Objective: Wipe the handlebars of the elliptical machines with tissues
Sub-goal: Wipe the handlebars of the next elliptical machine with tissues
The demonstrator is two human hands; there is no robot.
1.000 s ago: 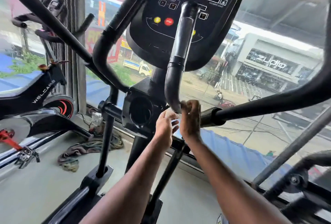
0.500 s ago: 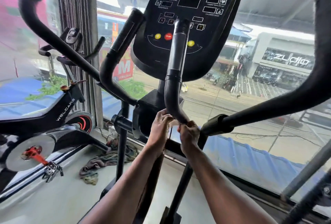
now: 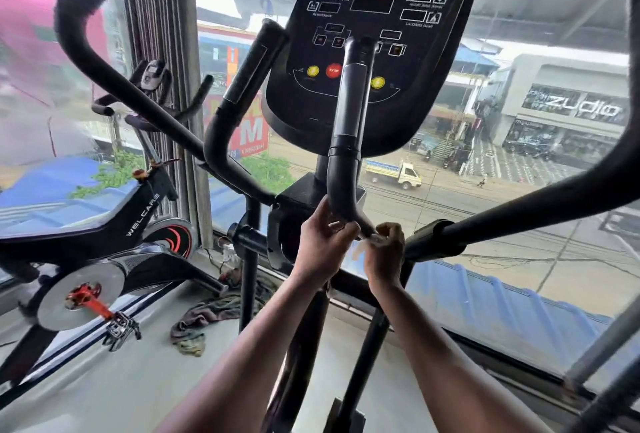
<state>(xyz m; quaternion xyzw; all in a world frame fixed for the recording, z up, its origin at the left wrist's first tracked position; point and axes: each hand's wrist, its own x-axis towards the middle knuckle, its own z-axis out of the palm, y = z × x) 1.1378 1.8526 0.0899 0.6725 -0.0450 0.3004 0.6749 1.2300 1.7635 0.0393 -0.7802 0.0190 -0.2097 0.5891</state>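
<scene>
I have both hands at the bottom bend of the inner handlebar, the one rising in front of the console. My left hand curls round the bar just below the bend. My right hand pinches a small white tissue against the bar's lower end, close beside the left hand.

The tissue looks thin and bunched, so I think it could tear or slip from my fingers if I drag it hard round the curve. It covers little, so the back of the bar may get missed. The long outer handlebar on the left and the one on the right look untouched for now.
</scene>
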